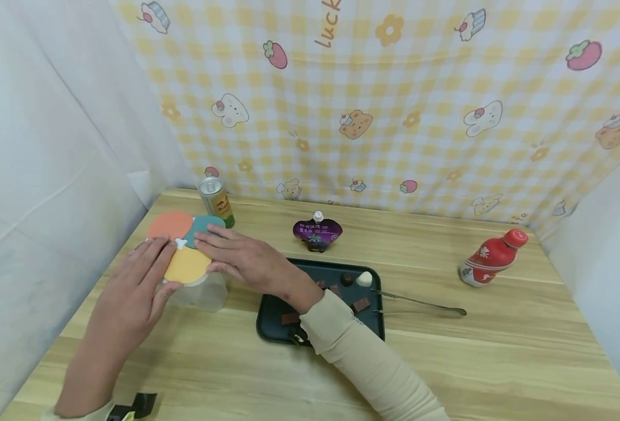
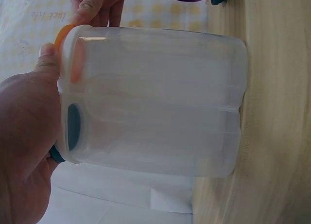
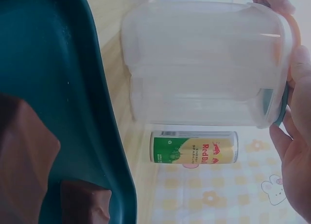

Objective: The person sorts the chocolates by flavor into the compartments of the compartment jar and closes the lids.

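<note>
A tall translucent plastic container stands upright on the wooden table at the left. Its lid has orange, teal and yellow round panels around a small white centre. My left hand lies along the lid's left side, fingers extended over the top and thumb at the yellow panel's edge. From the other side my right hand rests straight fingers on the teal and yellow panels. Through the clear wall in the left wrist view, the container shows nothing inside. Both palms stay hidden.
Beneath my right forearm is a dark tray with chocolate pieces and a white piece. Metal tongs lean over its right edge. A drink can, purple pouch and red bottle stand farther back.
</note>
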Demonstrator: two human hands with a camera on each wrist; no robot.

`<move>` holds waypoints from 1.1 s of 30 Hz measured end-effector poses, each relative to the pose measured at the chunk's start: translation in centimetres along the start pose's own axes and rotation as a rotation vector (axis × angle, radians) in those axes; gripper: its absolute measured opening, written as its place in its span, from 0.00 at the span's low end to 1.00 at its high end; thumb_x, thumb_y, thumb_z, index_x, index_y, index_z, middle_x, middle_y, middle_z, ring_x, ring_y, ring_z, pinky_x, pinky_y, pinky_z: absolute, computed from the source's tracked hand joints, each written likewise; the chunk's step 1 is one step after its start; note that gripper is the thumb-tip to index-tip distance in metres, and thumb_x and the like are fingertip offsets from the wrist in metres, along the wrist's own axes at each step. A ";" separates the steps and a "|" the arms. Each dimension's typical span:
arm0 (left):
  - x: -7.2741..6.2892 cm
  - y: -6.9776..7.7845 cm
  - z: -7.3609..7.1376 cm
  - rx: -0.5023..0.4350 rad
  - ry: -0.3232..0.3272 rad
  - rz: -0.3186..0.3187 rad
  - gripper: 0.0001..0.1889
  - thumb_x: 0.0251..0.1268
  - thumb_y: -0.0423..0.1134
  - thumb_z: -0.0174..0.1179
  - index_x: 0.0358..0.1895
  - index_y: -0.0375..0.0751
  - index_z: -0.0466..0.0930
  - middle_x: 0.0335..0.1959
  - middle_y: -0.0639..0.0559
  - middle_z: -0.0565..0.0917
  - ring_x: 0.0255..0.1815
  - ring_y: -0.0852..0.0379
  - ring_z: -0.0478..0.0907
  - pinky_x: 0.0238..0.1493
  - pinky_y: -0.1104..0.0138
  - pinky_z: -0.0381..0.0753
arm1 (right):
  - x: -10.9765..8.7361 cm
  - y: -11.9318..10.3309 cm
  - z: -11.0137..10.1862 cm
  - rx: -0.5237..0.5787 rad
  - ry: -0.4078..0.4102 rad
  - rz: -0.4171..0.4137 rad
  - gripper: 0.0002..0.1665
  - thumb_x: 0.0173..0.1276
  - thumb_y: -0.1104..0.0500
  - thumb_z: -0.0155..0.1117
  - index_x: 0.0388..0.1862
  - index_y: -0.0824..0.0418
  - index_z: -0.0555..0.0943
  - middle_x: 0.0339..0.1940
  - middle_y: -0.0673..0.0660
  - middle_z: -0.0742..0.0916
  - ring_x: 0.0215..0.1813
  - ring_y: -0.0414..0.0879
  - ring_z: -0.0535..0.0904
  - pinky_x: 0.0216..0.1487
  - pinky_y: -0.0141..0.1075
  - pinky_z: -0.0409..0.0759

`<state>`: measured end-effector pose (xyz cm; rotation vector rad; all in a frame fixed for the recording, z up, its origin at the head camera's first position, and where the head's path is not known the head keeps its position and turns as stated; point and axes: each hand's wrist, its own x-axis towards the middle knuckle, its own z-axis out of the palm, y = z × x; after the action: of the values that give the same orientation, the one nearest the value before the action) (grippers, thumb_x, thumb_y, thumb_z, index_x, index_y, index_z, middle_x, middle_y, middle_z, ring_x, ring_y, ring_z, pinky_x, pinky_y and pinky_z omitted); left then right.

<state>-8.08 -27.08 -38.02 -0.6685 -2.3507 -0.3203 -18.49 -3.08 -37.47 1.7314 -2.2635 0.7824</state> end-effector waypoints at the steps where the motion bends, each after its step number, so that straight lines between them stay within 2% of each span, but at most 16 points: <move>1: 0.0 0.0 0.1 0.006 0.006 0.003 0.39 0.84 0.61 0.36 0.70 0.25 0.71 0.68 0.30 0.74 0.70 0.31 0.69 0.78 0.51 0.56 | 0.0 0.0 0.0 -0.003 0.000 0.001 0.30 0.81 0.56 0.58 0.78 0.62 0.69 0.79 0.56 0.70 0.83 0.45 0.52 0.78 0.30 0.48; 8: 0.1 -0.2 0.4 0.031 0.056 0.049 0.38 0.85 0.59 0.35 0.68 0.25 0.73 0.66 0.30 0.75 0.68 0.32 0.71 0.77 0.52 0.58 | 0.1 -0.2 -0.1 -0.043 0.010 0.016 0.30 0.81 0.54 0.58 0.78 0.60 0.70 0.78 0.55 0.72 0.82 0.45 0.54 0.79 0.31 0.47; 15: 0.3 -0.1 1.1 -0.034 0.150 0.035 0.36 0.84 0.57 0.39 0.64 0.24 0.77 0.62 0.29 0.79 0.63 0.30 0.75 0.76 0.53 0.62 | 0.3 -0.3 -0.3 0.054 0.016 0.081 0.28 0.81 0.54 0.58 0.77 0.57 0.72 0.76 0.54 0.75 0.81 0.42 0.55 0.76 0.28 0.51; 18: 0.3 0.0 1.1 -0.044 0.148 0.021 0.36 0.84 0.58 0.39 0.64 0.24 0.77 0.61 0.29 0.80 0.64 0.31 0.75 0.76 0.54 0.61 | 0.3 -0.3 -0.3 0.074 0.009 0.090 0.28 0.81 0.54 0.58 0.77 0.57 0.72 0.76 0.53 0.75 0.82 0.42 0.55 0.76 0.28 0.51; 22: 0.4 -0.3 0.6 -0.035 0.105 0.015 0.36 0.84 0.59 0.38 0.65 0.26 0.77 0.63 0.30 0.79 0.64 0.31 0.75 0.76 0.55 0.61 | 0.5 -0.4 -0.4 0.076 0.005 0.102 0.28 0.81 0.55 0.57 0.77 0.56 0.72 0.76 0.53 0.75 0.81 0.42 0.55 0.77 0.30 0.48; 27: 0.9 -0.9 -0.3 -0.024 0.083 0.039 0.36 0.83 0.60 0.41 0.62 0.28 0.81 0.60 0.34 0.82 0.60 0.34 0.78 0.76 0.69 0.57 | 0.7 -0.4 -0.8 0.085 -0.024 0.112 0.27 0.83 0.53 0.53 0.77 0.57 0.71 0.76 0.53 0.75 0.81 0.40 0.55 0.79 0.34 0.45; 31: 1.7 -1.8 -0.9 -0.066 0.073 0.083 0.34 0.82 0.61 0.45 0.56 0.30 0.86 0.55 0.37 0.86 0.64 0.49 0.79 0.72 0.77 0.57 | 0.8 -0.3 -1.2 0.109 -0.037 0.141 0.26 0.84 0.53 0.52 0.76 0.58 0.72 0.75 0.52 0.76 0.80 0.39 0.57 0.80 0.36 0.44; 33: 2.2 -2.3 -1.2 -0.093 0.048 0.101 0.34 0.82 0.61 0.45 0.55 0.31 0.86 0.54 0.38 0.86 0.68 0.57 0.75 0.71 0.78 0.58 | 0.9 -0.3 -1.3 0.114 -0.037 0.152 0.26 0.85 0.52 0.51 0.76 0.58 0.73 0.74 0.51 0.77 0.79 0.38 0.58 0.80 0.36 0.44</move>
<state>-10.07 -28.64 -35.80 -0.8118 -2.2590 -0.3986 -18.69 -3.26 -35.88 1.6474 -2.4423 0.9341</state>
